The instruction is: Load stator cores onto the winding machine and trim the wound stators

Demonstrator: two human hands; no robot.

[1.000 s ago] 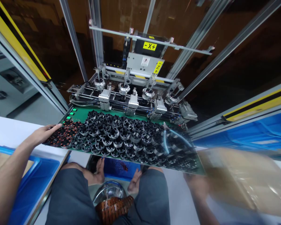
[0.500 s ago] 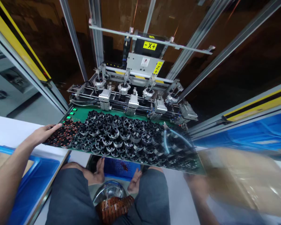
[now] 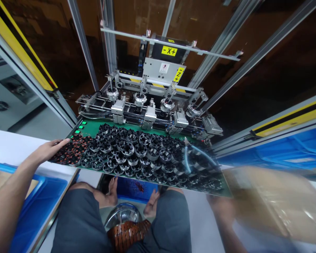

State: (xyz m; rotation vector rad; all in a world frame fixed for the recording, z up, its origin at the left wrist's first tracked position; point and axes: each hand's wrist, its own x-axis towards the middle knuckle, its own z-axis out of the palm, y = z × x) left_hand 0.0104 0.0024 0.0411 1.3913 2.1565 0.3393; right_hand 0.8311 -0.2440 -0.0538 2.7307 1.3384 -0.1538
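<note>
A wide green circuit-like board (image 3: 94,128) spans my view, packed with several rows of black slotted round parts (image 3: 134,151). At its left end lie parts with copper windings (image 3: 76,138). My left hand (image 3: 52,151) lies over that end, fingers across the wound parts and gripping the board. My right hand (image 3: 221,207) is blurred beneath the board's near right corner and seems to bear it up. A clear tube (image 3: 189,154) lies across the parts at the right. The board is held above my knees.
Beyond the board stands an automated machine (image 3: 163,70) with X and Z labels, pneumatic cylinders and aluminium rails, framed by yellow-striped light curtains. Blue crates (image 3: 37,200) sit left and right. A blurred cardboard sheet (image 3: 268,203) lies right. Below are my bare feet, a steel bowl and a blue tray.
</note>
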